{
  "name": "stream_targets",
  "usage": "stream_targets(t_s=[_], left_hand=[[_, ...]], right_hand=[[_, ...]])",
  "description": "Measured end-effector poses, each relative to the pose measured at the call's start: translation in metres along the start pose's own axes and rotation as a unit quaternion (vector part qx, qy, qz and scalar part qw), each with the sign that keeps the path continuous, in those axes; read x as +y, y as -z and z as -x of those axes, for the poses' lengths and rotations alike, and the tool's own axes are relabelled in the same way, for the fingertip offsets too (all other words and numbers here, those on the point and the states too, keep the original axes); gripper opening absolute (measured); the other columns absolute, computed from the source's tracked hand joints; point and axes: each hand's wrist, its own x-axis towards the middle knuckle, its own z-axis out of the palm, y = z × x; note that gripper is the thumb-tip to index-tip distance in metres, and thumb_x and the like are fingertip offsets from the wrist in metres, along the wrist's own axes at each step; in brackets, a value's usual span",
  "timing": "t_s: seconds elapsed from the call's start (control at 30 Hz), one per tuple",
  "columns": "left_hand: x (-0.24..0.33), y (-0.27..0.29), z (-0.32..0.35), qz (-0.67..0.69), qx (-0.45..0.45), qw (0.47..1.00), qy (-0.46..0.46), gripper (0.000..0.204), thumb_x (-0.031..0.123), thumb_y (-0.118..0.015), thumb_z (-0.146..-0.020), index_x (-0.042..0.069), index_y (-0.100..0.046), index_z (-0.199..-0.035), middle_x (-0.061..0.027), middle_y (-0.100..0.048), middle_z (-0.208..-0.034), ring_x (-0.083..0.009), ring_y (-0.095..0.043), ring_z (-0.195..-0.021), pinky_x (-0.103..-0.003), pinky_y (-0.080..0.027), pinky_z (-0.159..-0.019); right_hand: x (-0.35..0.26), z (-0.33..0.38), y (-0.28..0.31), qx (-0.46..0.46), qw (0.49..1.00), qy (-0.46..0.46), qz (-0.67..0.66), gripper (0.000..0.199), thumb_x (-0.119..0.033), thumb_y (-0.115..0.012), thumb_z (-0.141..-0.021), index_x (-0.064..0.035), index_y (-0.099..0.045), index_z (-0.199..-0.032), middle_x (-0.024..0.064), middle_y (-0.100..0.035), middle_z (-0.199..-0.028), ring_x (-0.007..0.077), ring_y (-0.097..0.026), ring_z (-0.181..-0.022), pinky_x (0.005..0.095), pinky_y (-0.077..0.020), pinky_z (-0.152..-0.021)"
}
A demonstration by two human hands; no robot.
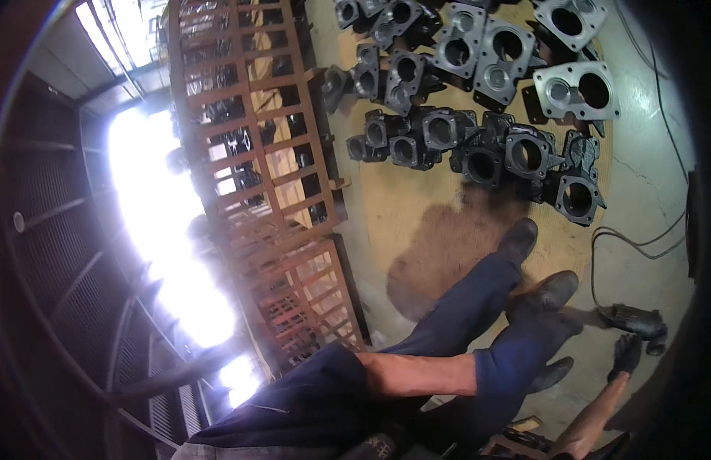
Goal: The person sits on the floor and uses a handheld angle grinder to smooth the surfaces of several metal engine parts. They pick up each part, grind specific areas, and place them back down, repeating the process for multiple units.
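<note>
Pale floor (643, 165) spreads across the right side of the frame, with a tan board (394, 203) lying on it from the upper centre down to the middle. Harsh white light pours in at the left, beside a brown slatted metal rack (308, 115) that runs down from the top.

Rows of metal castings (501, 65) with round openings stand close together on the board, at the upper centre and upper right; the upper ones show silvery flat faces, the lower ones look darker. Below them lies a brownish dark patch.

Your hands are apart. At the lower right, your right hand (625, 356), in a dark glove, is just beside a black power tool (635, 320) on the floor; you cannot tell whether the fingers touch it. A dark cable (594, 264) loops above the tool. Your bare left forearm (421, 376) crosses the lower centre, its hand hidden near dark blue trouser legs (463, 299). Dark shoes (518, 239) rest near the board's lower edge.
</note>
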Motion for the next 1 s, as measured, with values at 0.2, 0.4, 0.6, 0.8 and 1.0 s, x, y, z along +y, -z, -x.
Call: stream_targets(t_s=[0.2,0.4,0.6,0.8,1.0], left_hand=[[0.054,0.093,0.089,0.118,0.114,0.986,0.035,0.044,0.012,-0.075,-0.083,0.001,-0.059,-0.123,-0.0262,-0.064,-0.101,-0.0440,-0.064,-0.091,-0.048,-0.052,-0.076],[0.001,0.165,0.138,0.156,0.090,0.981,0.071,0.036,0.011,-0.072,-0.084,0.005,-0.062,-0.117,-0.0214,-0.067,-0.091,-0.0414,-0.065,-0.081,-0.046,-0.051,-0.068],[-0.154,0.221,0.167,0.101,0.087,0.990,0.044,0.040,0.019,-0.074,-0.085,0.003,-0.065,-0.121,-0.0221,-0.069,-0.113,-0.0421,-0.065,-0.104,-0.047,-0.052,-0.090],[-0.334,0.331,0.193,0.051,0.192,0.971,0.130,0.045,0.021,-0.077,-0.085,-0.006,-0.066,-0.119,-0.0280,-0.069,-0.115,-0.0415,-0.067,-0.107,-0.046,-0.053,-0.093],[-0.403,0.425,0.216,0.135,0.253,0.932,0.222,0.044,0.014,-0.075,-0.083,-0.008,-0.064,-0.120,-0.0299,-0.069,-0.112,-0.0430,-0.068,-0.104,-0.045,-0.054,-0.092]], right_hand=[[0.029,0.204,-0.110,-0.105,0.972,0.056,0.201,0.046,-0.045,-0.062,-0.099,-0.0185,-0.062,-0.136,0.0034,-0.066,-0.128,0.0210,-0.065,-0.103,0.0353,-0.0523,-0.088],[0.047,0.393,-0.252,-0.138,0.927,0.183,0.297,0.040,-0.036,-0.065,-0.099,-0.0095,-0.064,-0.129,0.0078,-0.071,-0.107,0.0200,-0.069,-0.086,0.0332,-0.0567,-0.074],[0.186,0.435,-0.358,-0.308,0.804,0.293,0.415,0.036,-0.030,-0.068,-0.097,-0.0054,-0.064,-0.124,0.0086,-0.070,-0.106,0.0220,-0.069,-0.087,0.0364,-0.0568,-0.075],[0.362,0.536,-0.609,-0.317,0.841,0.126,0.420,0.056,-0.026,-0.074,-0.091,0.0048,-0.056,-0.134,0.0114,-0.068,-0.107,0.0196,-0.068,-0.090,0.0307,-0.0557,-0.081],[0.476,0.523,-0.835,-0.268,0.805,0.168,0.501,0.073,-0.034,-0.080,-0.083,0.0038,-0.054,-0.139,0.0119,-0.071,-0.104,0.0215,-0.065,-0.089,0.0361,-0.0514,-0.081]])
